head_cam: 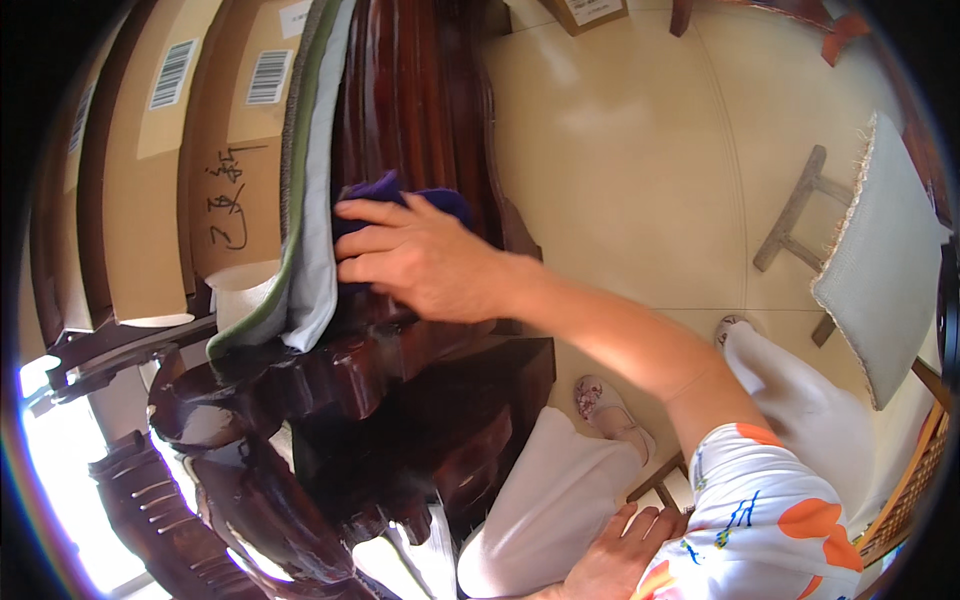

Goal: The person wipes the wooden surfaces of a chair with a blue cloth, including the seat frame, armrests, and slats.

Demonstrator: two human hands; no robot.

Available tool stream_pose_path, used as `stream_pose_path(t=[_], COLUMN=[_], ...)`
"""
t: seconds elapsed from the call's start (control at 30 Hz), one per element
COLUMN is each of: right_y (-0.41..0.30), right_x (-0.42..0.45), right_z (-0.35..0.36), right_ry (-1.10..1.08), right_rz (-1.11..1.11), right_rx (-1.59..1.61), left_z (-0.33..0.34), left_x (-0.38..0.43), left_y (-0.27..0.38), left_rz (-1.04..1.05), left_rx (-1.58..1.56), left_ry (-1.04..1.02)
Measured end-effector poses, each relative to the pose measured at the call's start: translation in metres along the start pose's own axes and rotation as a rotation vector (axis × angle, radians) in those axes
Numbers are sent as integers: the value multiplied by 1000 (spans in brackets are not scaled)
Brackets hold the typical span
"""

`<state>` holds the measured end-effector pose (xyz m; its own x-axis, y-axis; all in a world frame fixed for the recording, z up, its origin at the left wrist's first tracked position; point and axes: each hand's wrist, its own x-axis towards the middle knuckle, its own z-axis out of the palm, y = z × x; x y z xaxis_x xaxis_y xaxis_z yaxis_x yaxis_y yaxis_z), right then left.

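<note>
My right hand [431,259] reaches across from the right and presses a purple cloth [450,204] onto glossy dark-red wooden furniture [420,97]. Its fingertips touch the edge of a pale grey-blue fabric layer [319,202] beside a green-edged pad [304,180]. Part of the cloth is hidden under the palm. At the bottom, my left hand [619,551] rests by the white trousers [555,502] and the patterned sleeve, its fingers slightly bent and no object visible in it. A carved, curved wooden armrest [262,487] lies below the pad.
Cardboard boxes [150,225] with barcodes and handwriting stand left of the pad. A low wooden stool frame [795,206] and a light woven mat [877,262] are at right, above the tiled floor [615,172]. Another cardboard box [574,15] sits at the top.
</note>
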<state>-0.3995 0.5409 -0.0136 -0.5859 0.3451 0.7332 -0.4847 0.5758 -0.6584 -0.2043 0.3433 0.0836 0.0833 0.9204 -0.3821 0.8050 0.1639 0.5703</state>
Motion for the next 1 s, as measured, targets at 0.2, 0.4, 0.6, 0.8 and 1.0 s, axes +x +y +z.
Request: stream_pose_path(t=[0.2,0.4,0.6,0.8,1.0], right_y=[-4,-12,-3,-34,-4], right_x=[11,-31,-51,25,-80], right_z=[-7,-14,-13,-17,7], right_ry=[-15,-55,60,-322,194], right_rz=[29,18,114,58,310], right_rx=[-14,111,63,1,335], left_z=[-8,-7,-14,-15,-17], left_x=[5,-2,0,1,0], left_y=[2,2,19,11,4], left_rz=[-33,-127,-76,-19,59], left_rx=[-299,-292,-200,-328,-234], left_ry=[-90,-92,-29,-47,-87])
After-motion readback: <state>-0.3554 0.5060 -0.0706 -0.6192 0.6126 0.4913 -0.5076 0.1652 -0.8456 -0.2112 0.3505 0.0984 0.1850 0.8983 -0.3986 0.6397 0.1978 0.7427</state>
